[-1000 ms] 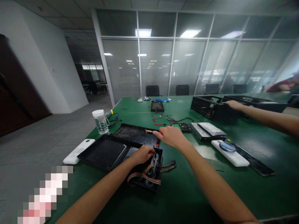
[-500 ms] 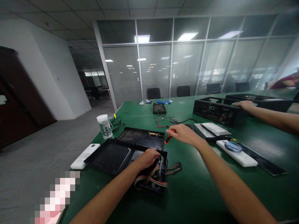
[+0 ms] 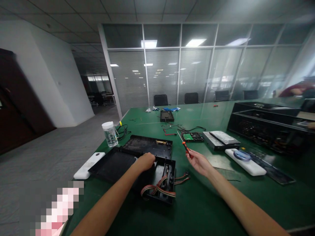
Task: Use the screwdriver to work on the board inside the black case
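My right hand (image 3: 199,163) is closed around the red and black handle of a screwdriver (image 3: 187,149), its thin shaft pointing up and away. Over an opened black plastic casing (image 3: 108,167) is my left hand (image 3: 147,161), its fingers curled together; what they hold, if anything, is hidden. A striped ribbon of wires (image 3: 157,188) lies across the casing's near right part and spills past its side. Behind it rests a flat black panel (image 3: 145,146) with a brass-coloured piece. Beyond the screwdriver lies a circuit board with a green part (image 3: 190,137).
A clear jar (image 3: 110,134) and a white device (image 3: 90,165) stand left. To the right are a silver drive (image 3: 222,140), a white device with a blue disc (image 3: 246,162) and a large black computer case (image 3: 258,131), with another person's hand (image 3: 311,125) at the edge.
My right hand has turned the screwdriver from tip-down to tip-up and moved nearer. My left hand has shifted left over the casing. The other person's computer case has moved right.
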A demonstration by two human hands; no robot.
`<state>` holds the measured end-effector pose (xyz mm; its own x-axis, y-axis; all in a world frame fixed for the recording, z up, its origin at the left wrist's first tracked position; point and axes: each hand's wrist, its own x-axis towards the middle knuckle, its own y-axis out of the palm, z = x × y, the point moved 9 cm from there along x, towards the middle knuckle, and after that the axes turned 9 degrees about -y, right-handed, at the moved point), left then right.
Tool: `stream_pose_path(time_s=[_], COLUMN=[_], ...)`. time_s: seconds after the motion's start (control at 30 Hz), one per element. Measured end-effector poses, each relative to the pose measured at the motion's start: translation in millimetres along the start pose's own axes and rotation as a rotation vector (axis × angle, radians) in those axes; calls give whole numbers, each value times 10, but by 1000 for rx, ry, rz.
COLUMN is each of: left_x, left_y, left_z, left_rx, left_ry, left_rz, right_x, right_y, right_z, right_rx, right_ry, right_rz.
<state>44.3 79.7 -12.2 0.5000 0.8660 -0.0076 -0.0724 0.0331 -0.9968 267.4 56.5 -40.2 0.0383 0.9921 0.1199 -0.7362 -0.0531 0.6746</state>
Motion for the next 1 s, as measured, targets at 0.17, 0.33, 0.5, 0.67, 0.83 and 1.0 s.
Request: stream_pose_path(time_s=[0.17, 0.33, 0.5, 0.67, 0.83, 1.0], left_x=[-27, -40, 52, 391, 598, 580], left_y=[-9, -144, -380, -184, 158, 148], left_z=[48, 88, 198, 422, 530, 360], left_rx=[-57, -178, -267, -317, -374, -117], left_ry=[26, 57, 68, -1, -38, 60], left_rz=[42, 7, -173, 17, 327, 294], right_x=[-77, -344, -1379, -1784, -1949, -2099], right_y=[276, 635, 1330, 1232, 1036, 945], right_z=[-69, 157, -298, -469, -289, -179], right_rx=[-70, -796, -1537, -2003, -2117, -2135], right_ry=[37, -247, -465, -662, -887, -972], right_rz=[122, 248, 1003, 925, 807, 815])
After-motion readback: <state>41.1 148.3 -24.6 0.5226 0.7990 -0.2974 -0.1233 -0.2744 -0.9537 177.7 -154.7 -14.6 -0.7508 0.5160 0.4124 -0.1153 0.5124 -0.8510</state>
